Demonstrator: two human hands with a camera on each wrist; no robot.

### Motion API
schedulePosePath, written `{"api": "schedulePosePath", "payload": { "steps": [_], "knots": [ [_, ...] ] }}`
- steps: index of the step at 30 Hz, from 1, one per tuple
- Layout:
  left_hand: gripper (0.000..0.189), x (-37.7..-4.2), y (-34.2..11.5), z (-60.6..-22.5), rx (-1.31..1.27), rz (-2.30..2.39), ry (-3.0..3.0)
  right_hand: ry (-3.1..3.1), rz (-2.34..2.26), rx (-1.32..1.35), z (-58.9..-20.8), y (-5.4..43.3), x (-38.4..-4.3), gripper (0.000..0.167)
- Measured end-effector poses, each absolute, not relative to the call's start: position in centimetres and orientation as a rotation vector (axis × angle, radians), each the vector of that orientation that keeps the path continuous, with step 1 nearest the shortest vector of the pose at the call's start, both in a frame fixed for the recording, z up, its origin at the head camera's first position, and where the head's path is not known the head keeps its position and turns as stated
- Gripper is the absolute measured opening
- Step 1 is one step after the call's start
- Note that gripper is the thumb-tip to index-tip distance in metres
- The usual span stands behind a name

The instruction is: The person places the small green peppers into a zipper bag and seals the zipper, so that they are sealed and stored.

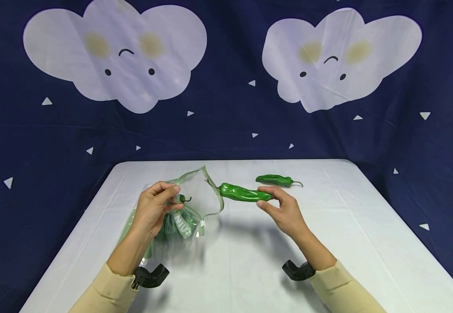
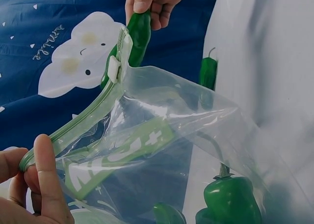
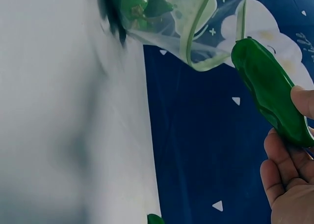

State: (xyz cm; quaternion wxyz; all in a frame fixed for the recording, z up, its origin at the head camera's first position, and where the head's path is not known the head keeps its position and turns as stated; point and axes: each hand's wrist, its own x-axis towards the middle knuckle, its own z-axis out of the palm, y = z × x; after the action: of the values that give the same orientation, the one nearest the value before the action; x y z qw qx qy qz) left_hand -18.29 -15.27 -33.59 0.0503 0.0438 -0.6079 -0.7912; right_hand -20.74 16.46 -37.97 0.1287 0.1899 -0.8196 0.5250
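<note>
My left hand (image 1: 153,208) pinches the rim of a clear zip bag (image 1: 195,191) with a green edge, whose mouth gapes to the right. Inside the bag lie green peppers (image 2: 233,199), partly hidden by printed plastic. Between thumb and fingers, my right hand (image 1: 285,209) holds a long green chili pepper (image 1: 242,192) by its tip end. The pepper's stem end points left, at the bag's mouth. In the left wrist view the bag's white slider (image 2: 114,69) sits on the zip edge, near the held pepper.
Another green chili pepper (image 1: 275,180) lies on the white table (image 1: 347,226), behind my right hand. A dark blue cloth (image 1: 226,130) with cloud shapes hangs beyond the far edge. Black wrist cameras (image 1: 150,276) sit on both wrists.
</note>
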Motion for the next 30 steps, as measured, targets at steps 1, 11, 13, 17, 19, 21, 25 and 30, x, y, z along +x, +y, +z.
{"api": "schedulePosePath", "payload": {
  "steps": [1, 11, 13, 17, 19, 21, 25, 30],
  "knots": [
    [0.017, -18.3, -15.3, -33.6, 0.134, -2.409, -1.851, -2.380, 1.532, 0.560, -37.9, 16.3, -20.8, 0.037],
    [0.016, -18.3, -15.4, -33.5, 0.111, -2.412, -1.852, -2.401, 1.443, 0.602, -37.9, 15.0, -21.4, 0.035],
    [0.016, -18.3, -15.5, -33.5, 0.108, -2.411, -1.854, -2.412, 1.434, 0.599, -37.9, 14.6, -21.5, 0.035],
    [0.016, -18.3, -15.5, -33.6, 0.103, -2.413, -1.858, -2.420, 1.416, 0.610, -37.8, 13.9, -21.7, 0.035],
    [0.016, -18.3, -15.5, -33.5, 0.109, -2.414, -1.856, -2.419, 1.411, 0.619, -37.7, 13.6, -21.8, 0.036],
    [0.016, -18.3, -15.5, -33.5, 0.111, -2.416, -1.850, -2.415, 1.411, 0.635, -37.6, 13.4, -21.9, 0.036],
    [0.016, -18.4, -15.4, -33.5, 0.106, -2.423, -1.842, -2.421, 1.408, 0.652, -37.5, 12.8, -22.1, 0.035],
    [0.017, -18.3, -15.5, -33.5, 0.105, -2.425, -1.845, -2.421, 1.381, 0.684, -37.3, 11.9, -22.4, 0.034]
  ]
}}
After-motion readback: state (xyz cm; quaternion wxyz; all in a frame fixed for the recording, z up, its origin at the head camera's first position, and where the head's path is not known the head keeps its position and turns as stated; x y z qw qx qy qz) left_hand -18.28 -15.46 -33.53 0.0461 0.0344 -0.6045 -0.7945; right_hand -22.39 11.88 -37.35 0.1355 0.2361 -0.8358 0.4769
